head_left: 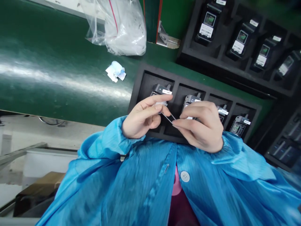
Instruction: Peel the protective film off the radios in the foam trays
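Wearing a shiny blue work coat (141, 182) with a round white button (185, 176) and something pink (177, 185) peeking out underneath, this person has both bare hands up in front of the chest.

Left hand (147, 117) is semi-curled: index finger stuck out fairly straight, thumb bent in, the rest folded. Right hand (202, 125) has thumb and fingertips pinched together. Between them there's a thin white cord (168, 118), two strands pulled straight from the left fingers to that right-hand pinch, so both hands have hold of it. Some whitish stuff shows between the left thumb and index too, but I can't tell if it's more of the same.

Cord sits right above a black foam tray (176, 86) with four compartments in a row. Each one has a chunky grey handheld device (238, 127) with a stubby antenna and a white label; the hands partly cover the first three.

Tray's on a glossy green tabletop (58, 69). Further off to the left lies a crumpled white and light-blue scrap (116, 71), and past that a clear plastic bag with a red stripe (124, 31). Upper right, another black foam tray (223, 64) holds black handhelds with small screens (240, 40).
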`<state>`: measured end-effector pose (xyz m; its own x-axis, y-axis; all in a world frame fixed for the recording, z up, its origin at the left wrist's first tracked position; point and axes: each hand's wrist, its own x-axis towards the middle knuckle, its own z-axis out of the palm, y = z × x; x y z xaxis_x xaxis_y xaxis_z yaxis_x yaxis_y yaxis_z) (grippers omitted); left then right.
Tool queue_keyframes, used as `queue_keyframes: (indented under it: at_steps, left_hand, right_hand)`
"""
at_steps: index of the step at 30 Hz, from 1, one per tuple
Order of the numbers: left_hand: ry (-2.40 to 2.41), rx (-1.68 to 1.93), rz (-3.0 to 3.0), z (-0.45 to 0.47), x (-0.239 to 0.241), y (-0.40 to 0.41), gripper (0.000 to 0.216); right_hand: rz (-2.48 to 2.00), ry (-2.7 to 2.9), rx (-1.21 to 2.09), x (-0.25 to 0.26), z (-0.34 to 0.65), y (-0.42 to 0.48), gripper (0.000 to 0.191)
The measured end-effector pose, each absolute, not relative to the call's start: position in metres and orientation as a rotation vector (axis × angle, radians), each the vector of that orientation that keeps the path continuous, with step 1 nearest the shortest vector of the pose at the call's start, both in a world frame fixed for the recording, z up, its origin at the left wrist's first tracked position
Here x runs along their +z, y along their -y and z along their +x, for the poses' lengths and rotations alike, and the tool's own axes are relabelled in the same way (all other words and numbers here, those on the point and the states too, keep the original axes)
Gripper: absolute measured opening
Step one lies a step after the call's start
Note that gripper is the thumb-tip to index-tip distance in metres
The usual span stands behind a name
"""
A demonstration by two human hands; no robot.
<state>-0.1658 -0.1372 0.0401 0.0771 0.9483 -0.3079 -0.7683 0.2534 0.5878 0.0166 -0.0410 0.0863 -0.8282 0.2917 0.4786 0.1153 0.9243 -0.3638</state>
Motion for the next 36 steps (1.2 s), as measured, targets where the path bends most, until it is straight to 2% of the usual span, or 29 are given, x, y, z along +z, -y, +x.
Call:
queue_keyframes:
  at_steps: [9,13,17,25,29,32,36]
  left_hand:
    - [-0.795,1.227,0.443,-0.168,0.045,0.141,0.035]
    - [-0.857,1.262,0.395,-0.170,0.045,0.140,0.039]
    - [-0.843,1.307,0.400,-0.171,0.046,0.138,0.029]
    - [-0.968,1.288,0.670,-0.167,0.045,0.132,0.037]
    - [-1.061,1.305,0.782,-0.166,0.044,0.131,0.023]
    - [-1.188,1.265,0.858,-0.168,0.049,0.130,0.021]
    - [-1.290,1.055,1.037,-0.175,0.057,0.129,0.021]
  right_hand:
    - [-0.369,2.308,0.921,0.092,0.014,0.044,0.014]
    - [-0.581,2.082,1.060,0.097,0.015,0.049,0.015]
    - [-0.839,1.976,1.256,0.097,0.013,0.049,0.006]
    - [-0.959,1.802,1.763,0.087,0.006,0.041,0.017]
    - [-0.983,1.772,1.823,0.085,0.005,0.040,0.018]
    - [-0.952,1.894,1.810,0.089,0.005,0.036,0.018]
    - [-0.875,2.292,1.512,0.103,0.004,0.030,0.028]
